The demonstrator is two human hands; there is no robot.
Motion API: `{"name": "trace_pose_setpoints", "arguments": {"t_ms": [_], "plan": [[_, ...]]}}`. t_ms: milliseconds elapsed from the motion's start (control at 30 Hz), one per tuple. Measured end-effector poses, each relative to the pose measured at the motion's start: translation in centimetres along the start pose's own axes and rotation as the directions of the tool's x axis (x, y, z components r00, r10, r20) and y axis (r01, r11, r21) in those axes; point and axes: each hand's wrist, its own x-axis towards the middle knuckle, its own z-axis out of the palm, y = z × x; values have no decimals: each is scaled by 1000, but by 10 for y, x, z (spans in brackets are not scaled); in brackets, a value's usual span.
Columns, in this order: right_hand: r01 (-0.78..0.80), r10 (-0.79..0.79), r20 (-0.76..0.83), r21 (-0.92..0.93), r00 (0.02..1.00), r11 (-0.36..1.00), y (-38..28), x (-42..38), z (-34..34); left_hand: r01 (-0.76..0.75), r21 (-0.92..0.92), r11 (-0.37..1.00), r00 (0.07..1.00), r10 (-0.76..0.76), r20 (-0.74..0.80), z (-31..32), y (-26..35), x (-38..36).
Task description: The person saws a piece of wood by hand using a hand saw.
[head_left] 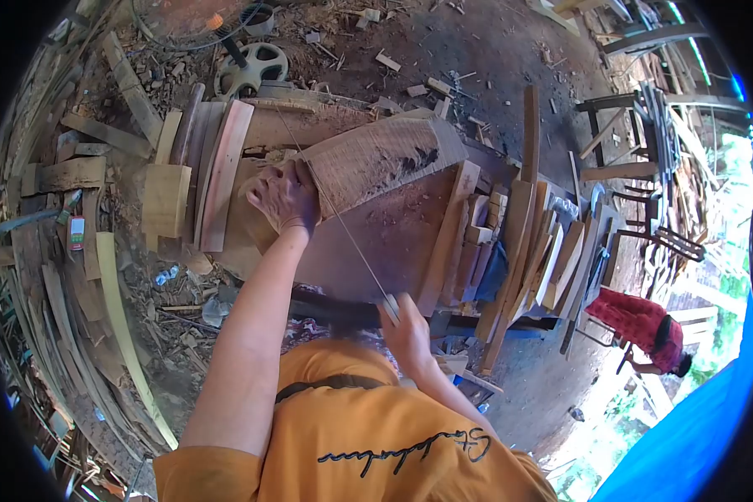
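Observation:
My left hand (286,194) presses down on the near-left part of a thick wooden board (376,163), its fingers bent over the wood. The board lies slantwise on a low workbench (368,243), with rough dark patches along its right side. In my right hand (410,335), close in front of my body, is the pale handle of a handsaw (356,243). Its blade shows edge-on as a thin line, running up and left across the board right beside my left hand. My right fingers are wrapped round the handle.
Upright planks (226,176) stand left of the bench, and stacked timber pieces (535,243) crowd its right. A pale spoked wheel (251,69) lies beyond it among wood scraps. At the far right a person in red (640,326) bends over. A red device (76,232) rests on timber at left.

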Motion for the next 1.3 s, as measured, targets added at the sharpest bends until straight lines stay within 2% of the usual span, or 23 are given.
{"name": "trace_pose_setpoints", "arguments": {"t_ms": [33,100,200,267,333,400,433,467,500,533,600,733,767,800,833,900,933,1000,1067,1167,1300], "plan": [[75,-74,-41,37,996,996,-4,23,18,-6,0,1000,1000,6,-2,-1,2,0],[112,-109,-65,43,992,993,-23,75,49,19,-12,1000,1000,-19,3,-5,2,-1],[86,-86,-28,15,996,996,-31,77,45,20,-7,1000,1000,-20,-23,-9,5,-2],[44,-43,-33,2,999,999,-9,26,22,16,-23,1000,1000,-16,-14,-10,6,-1],[-60,62,32,-74,998,995,16,-34,1,34,-13,999,999,-34,12,-6,1,-2],[-81,85,49,-73,995,994,8,-33,-4,-8,10,1000,998,9,-55,-2,1,-1],[-106,109,43,-68,993,992,6,-32,-5,-17,12,1000,999,18,-43,-3,0,-3],[-45,46,-9,49,999,998,0,-5,9,0,15,1000,1000,0,-5,-9,3,0],[12,-9,-40,58,999,998,-11,25,25,16,21,1000,999,-17,34,-13,5,0],[-13,12,6,134,1000,991,-25,60,38,11,21,1000,1000,-11,24,-13,7,-2],[-9,9,44,14,999,1000,-40,102,60,9,21,1000,1000,-8,-13,-13,5,-4],[39,-39,-25,-5,999,999,-5,18,26,26,-16,1000,998,-27,-62,-11,9,0],[28,-28,-5,-28,1000,999,5,-16,12,38,0,999,999,-38,4,-17,12,1],[-54,56,28,-67,998,996,17,-50,1,49,25,998,996,-51,72,-20,9,0],[-137,143,55,-103,988,985,25,-69,-3,56,32,998,995,-59,79,-15,5,0],[-134,137,38,-55,990,989,17,-48,-2,15,8,1000,999,-15,-31,-4,2,-2],[12,-11,-5,29,1000,1000,8,-17,4,0,8,1000,999,0,-36,-5,4,0],[66,-59,-63,112,996,991,-6,45,38,49,-20,999,996,-47,74,-10,3,0],[45,-45,1,70,999,997,-25,85,58,61,-8,998,996,-61,60,-15,6,-2],[-1,2,-6,82,1000,997,-13,48,37,51,-14,999,998,-50,46,-12,5,-5],[-104,115,123,-87,986,991,27,-47,-7,33,52,998,999,-33,-3,-7,4,-2]]}}
